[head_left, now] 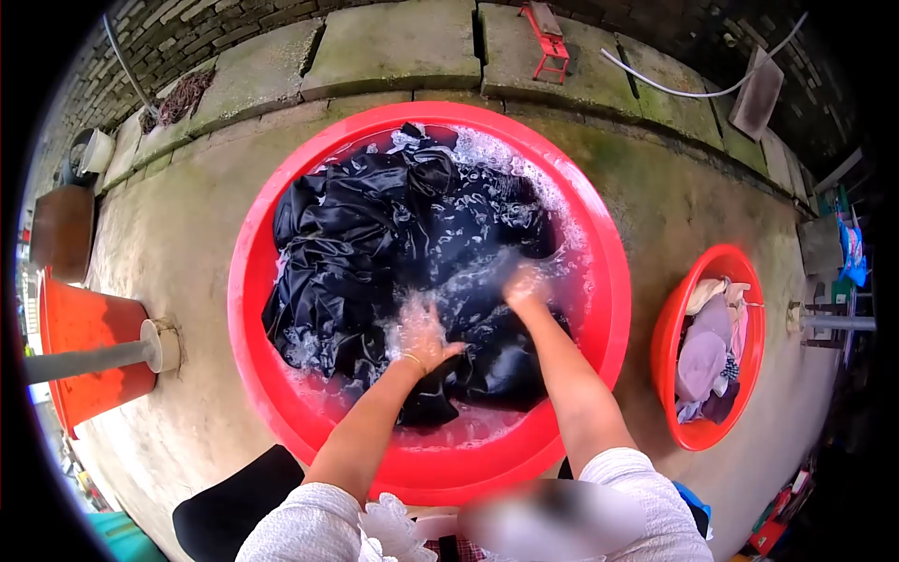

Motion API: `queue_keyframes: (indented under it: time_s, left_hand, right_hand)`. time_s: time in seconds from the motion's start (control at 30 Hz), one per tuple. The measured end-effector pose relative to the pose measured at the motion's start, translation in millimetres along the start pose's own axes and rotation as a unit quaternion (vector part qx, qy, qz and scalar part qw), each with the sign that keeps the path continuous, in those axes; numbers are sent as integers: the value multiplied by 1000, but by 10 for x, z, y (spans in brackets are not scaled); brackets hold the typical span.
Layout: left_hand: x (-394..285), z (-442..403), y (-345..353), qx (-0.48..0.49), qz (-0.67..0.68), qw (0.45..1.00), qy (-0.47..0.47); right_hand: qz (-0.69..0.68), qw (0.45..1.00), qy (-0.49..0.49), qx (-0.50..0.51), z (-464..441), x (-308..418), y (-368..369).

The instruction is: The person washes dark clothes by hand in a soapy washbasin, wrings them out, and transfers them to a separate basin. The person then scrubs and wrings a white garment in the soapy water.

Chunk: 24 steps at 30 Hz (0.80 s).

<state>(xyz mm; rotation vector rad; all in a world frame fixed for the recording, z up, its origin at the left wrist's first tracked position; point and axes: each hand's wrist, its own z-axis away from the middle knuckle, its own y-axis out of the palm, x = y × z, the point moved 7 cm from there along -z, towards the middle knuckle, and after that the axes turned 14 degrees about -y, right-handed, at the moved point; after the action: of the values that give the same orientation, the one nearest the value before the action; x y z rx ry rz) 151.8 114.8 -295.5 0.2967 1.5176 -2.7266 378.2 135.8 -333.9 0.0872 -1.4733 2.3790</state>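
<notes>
My left hand (426, 342), thumb spread wide, lies against the shiny wet black cloth (342, 225) inside the large round red plastic tub (247, 272). My right hand (526, 285), blurred amid splashing water, lies right of the tub's centre; I cannot tell its grip. Right of the tub: an orange-red plastic basin (721, 265) containing mauve fabric (700, 363).

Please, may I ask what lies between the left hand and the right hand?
In the head view, wet black cloth lies between the left hand and the right hand, with some sudsy water over it.
</notes>
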Motion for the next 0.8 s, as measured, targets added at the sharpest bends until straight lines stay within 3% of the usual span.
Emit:
queue_keyframes:
  time_s: [0.03, 0.07, 0.1, 0.13, 0.17, 0.2, 0.27, 0.33, 0.4, 0.53, 0.6, 0.63, 0.7, 0.77, 0.8]
  left_hand:
    - [-8, 24, -55, 38, -34, 998, 27]
    - [1, 93, -119, 72, -65, 994, 54]
    - [116, 89, -87, 42, 37, 992, 116]
    - [240, 26, -63, 111, 150, 976, 116]
    - [257, 122, -262, 105, 184, 973, 89]
    - [275, 253, -500, 101, 218, 969, 60]
    - [148, 569, -1010, 10, 247, 958, 143]
    - [15, 944, -1538, -73, 234, 941, 234]
    - [31, 1307, -1881, -93, 219, 928, 288]
    - [148, 1989, -2359, -87, 240, 905, 339]
    - [133, 2264, -2472, -88, 237, 898, 359]
    - [104, 2443, -2615, -137, 276, 877, 368]
    - [37, 2717, -2815, -186, 317, 850, 378]
    - [56, 2812, -2960, -203, 385, 850, 298]
    - [41, 2934, -3094, -137, 488, 811, 293]
  right_hand:
    - [4, 1000, -1, -3, 137, 50, -106]
    - [-72, 993, 34, -82, 331, 33, -312]
    - [-147, 973, 67, -162, 569, 31, -582]
    - [-222, 940, 100, -237, 839, 37, -826]
    - [-276, 925, 55, -255, 1068, 161, -1040]
    - [-274, 926, 54, -255, 1291, 278, -1204]
    - [-349, 882, -115, -293, 1692, 796, -1569]
    - [-359, 856, -201, -314, 2124, 1233, -1887]
    - [-436, 792, -267, -336, 2467, 1494, -2150]
    - [-610, 663, -294, -319, 3230, 1890, -2855]
    - [-569, 649, -337, -376, 3467, 2005, -3093]
    - [-514, 669, -351, -406, 3601, 2079, -3221]
    - [-610, 601, -339, -389, 3711, 2146, -3365]
    - [-672, 546, -317, -388, 3789, 2169, -3477]
    - [-668, 549, -321, -387, 3844, 2228, -3520]
